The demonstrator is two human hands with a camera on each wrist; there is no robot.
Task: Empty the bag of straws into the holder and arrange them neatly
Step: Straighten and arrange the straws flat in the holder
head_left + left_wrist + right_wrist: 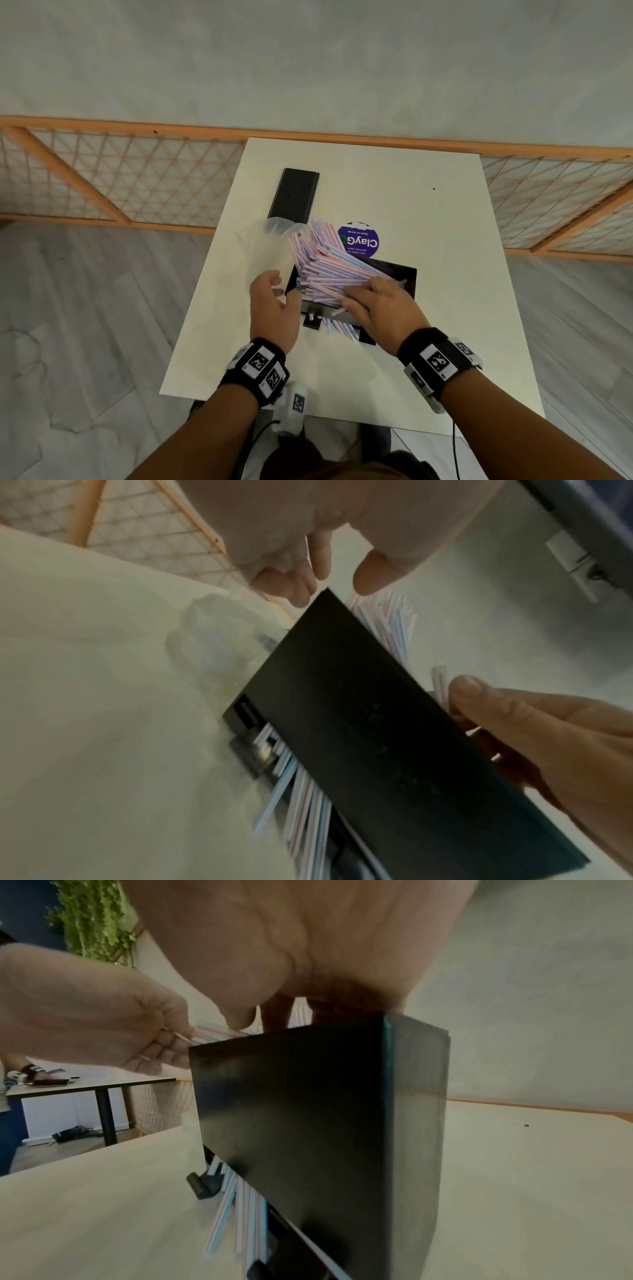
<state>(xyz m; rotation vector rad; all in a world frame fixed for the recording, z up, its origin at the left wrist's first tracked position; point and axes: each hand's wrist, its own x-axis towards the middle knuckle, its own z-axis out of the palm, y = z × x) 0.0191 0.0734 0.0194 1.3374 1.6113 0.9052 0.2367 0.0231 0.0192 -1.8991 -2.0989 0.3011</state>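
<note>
Head view: straws (322,267) under right hand (383,308) fingers (356,291), over holder (404,277)

- A white table (445,308) carries everything, its far edge against an orange wooden lattice rail (137,178).
- A black holder (407,277) stands on it near the middle, open at the top.
- A loose heap of striped straws (318,260) rests in the holder's opening and fans out past its far left corner.
- More straws poke out onto the tabletop from a slot at the holder's near foot (337,325).
- A clear, crumpled bag (263,246) lies just left of the holder.
- A long black lid (294,195) lies flat behind the bag.
- A round purple sticker (359,241) sits just behind the holder.
- A small dark speck (433,188) marks the far right part.
</note>
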